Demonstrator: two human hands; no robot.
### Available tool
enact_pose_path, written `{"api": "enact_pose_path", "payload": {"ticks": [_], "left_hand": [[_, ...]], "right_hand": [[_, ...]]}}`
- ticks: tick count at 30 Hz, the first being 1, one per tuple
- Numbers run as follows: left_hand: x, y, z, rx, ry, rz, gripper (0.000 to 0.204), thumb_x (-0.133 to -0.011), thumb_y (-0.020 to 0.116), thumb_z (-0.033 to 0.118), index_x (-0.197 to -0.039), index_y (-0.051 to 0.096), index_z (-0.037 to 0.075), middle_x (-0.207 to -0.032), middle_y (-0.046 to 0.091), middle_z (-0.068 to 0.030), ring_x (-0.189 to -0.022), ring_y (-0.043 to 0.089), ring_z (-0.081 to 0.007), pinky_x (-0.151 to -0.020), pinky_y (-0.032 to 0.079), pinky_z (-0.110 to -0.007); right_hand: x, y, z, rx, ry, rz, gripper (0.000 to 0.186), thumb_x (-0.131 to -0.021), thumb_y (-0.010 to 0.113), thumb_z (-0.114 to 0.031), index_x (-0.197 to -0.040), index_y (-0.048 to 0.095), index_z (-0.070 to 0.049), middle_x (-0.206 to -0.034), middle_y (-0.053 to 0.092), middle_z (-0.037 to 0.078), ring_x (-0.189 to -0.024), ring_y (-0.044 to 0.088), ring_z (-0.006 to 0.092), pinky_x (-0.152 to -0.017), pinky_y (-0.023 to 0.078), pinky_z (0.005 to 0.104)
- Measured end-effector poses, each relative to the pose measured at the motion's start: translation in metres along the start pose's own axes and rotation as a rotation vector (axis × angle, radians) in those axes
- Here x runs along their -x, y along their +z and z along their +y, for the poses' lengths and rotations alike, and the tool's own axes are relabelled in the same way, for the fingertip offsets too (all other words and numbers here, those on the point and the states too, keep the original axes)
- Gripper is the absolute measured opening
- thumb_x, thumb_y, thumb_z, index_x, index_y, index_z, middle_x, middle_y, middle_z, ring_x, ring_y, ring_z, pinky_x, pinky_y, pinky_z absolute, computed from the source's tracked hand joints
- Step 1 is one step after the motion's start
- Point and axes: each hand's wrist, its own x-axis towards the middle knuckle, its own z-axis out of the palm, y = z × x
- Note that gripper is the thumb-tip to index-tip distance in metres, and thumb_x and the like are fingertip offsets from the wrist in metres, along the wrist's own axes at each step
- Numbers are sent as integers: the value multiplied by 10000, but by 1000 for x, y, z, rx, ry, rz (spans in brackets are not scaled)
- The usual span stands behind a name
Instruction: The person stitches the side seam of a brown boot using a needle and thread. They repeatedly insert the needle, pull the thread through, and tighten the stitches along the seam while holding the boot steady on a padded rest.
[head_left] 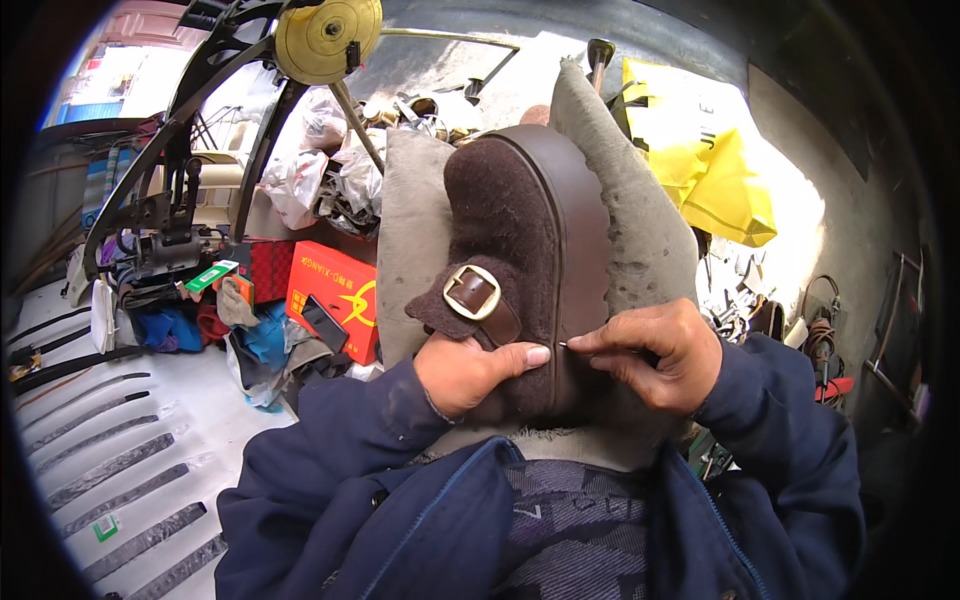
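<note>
A dark brown fuzzy shoe [505, 215] lies on its side across my lap. Its thick brown sole [583, 210] faces right, and a strap with a gold-coloured buckle [472, 292] shows on the left. My left hand [468, 372] grips the shoe below the buckle, its thumb pressed beside the seam where upper and sole meet. Pinched between thumb and forefinger, a thin needle [563, 344] is held by my right hand [660, 355], its tip at that seam. How deep the tip sits cannot be made out.
Under the shoe lies a worn grey cloth [655, 240]. A black machine with a yellow wheel [330, 40] stands at the upper left. Nearby are a red box [335, 290], a phone [325, 322] and plastic bags [300, 180]. A yellow bag [700, 150] stands at the upper right.
</note>
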Motion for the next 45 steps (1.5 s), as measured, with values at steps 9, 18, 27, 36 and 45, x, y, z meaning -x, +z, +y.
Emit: {"api": "enact_pose_path", "payload": {"ticks": [9, 18, 27, 36, 45], "left_hand": [[-1, 7, 15, 66, -160, 38, 479, -915, 699, 10, -1380, 585, -13, -1288, 697, -121, -1166, 680, -257, -1044, 551, -399], [-2, 13, 16, 146, -181, 91, 536, -925, 750, 64, -1422, 558, 5, -1319, 675, -118, -1205, 655, -261, -1095, 520, -413], [43, -7, -5, -32, 279, 113, 422, -1039, 629, 112, -1434, 574, -26, -1339, 658, -96, -1243, 592, -169, -1072, 455, -322], [29, 1, 9, -893, 549, 445, 74, -841, 663, 12, -899, 693, -24, -1000, 685, -241, -873, 681, -441, -771, 545, -459], [57, -4, -26, 698, 635, -21, 169, -1060, 619, 204, -995, 576, 55, -1085, 686, -164, -986, 705, -328, -906, 549, -506]], "right_hand": [[-3, 3, 11, 17, -40, 46, 124, -881, 738, -74, -1002, 711, -75, -834, 738, 159, -760, 719, 390, -650, 565, 465], [-9, 1, 15, 69, -3, 4, 143, -912, 740, -103, -1019, 650, -76, -808, 718, 157, -753, 704, 402, -644, 537, 471], [-5, -1, 2, -66, 60, 24, 107, -925, 749, -25, -1027, 715, -25, -827, 750, 154, -728, 749, 302, -662, 566, 353], [-6, -5, -5, -120, 180, 38, 117, -943, 752, -28, -1056, 729, -11, -802, 764, 109, -698, 721, 143, -664, 541, 282], [-7, -3, 2, -38, 102, 55, 150, -915, 789, -53, -1045, 716, -38, -803, 749, 147, -721, 749, 231, -670, 552, 312]]}}
